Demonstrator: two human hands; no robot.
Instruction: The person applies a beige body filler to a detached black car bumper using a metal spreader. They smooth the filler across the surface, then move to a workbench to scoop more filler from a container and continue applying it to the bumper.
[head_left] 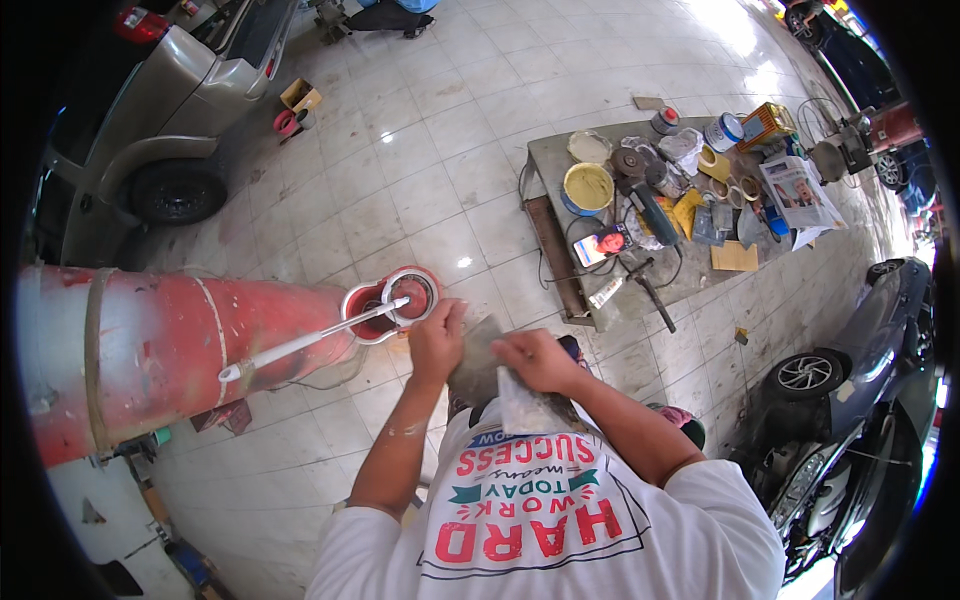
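Both my hands are in front of my torso in the head view. My left hand (pixel 437 340) is closed at the left edge of a flat grey plate (pixel 474 368), which looks like a putty spreader. My right hand (pixel 540 360) has its fingers curled at the plate's right edge. Below it hangs a pale, smeared flat piece (pixel 522 405), apparently in the right hand's grip. Which fingers press on which piece is partly hidden.
Ahead right, a low workbench (pixel 650 275) carries an open tub of yellowish putty (pixel 588 188), a power tool (pixel 655 218), a phone (pixel 601 245) and newspaper (pixel 795 190). Left stand a red cylinder (pixel 250 310) and a double bucket (pixel 435 285) with a white pole (pixel 310 342). Cars flank both sides.
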